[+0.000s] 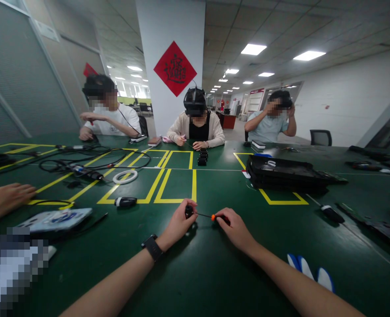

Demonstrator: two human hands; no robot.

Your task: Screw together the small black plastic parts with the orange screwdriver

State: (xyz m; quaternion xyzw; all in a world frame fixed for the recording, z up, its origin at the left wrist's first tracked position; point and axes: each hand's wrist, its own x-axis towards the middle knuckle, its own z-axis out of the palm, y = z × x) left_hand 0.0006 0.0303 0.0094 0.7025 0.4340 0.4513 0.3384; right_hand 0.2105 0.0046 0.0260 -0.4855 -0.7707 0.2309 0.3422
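In the head view my right hand [233, 227] is closed round the handle of a screwdriver [213, 217], which has an orange collar and a thin metal shaft. The shaft points left, toward a small black part [189, 211] pinched in my left hand [179, 221]. The shaft's tip reaches this part or lies right beside it; I cannot tell which. What kind of part it is does not show. Both hands are just above the green table [195, 273], and a dark watch sits on my left wrist.
A black casing [280, 171] lies at the right, near a blue-and-white glove [309, 270]. Cables [79, 165], a white ring [125, 177] and a black cylindrical object [125, 202] are on the left. Another person's hand [8, 200] rests at far left; several people sit across.
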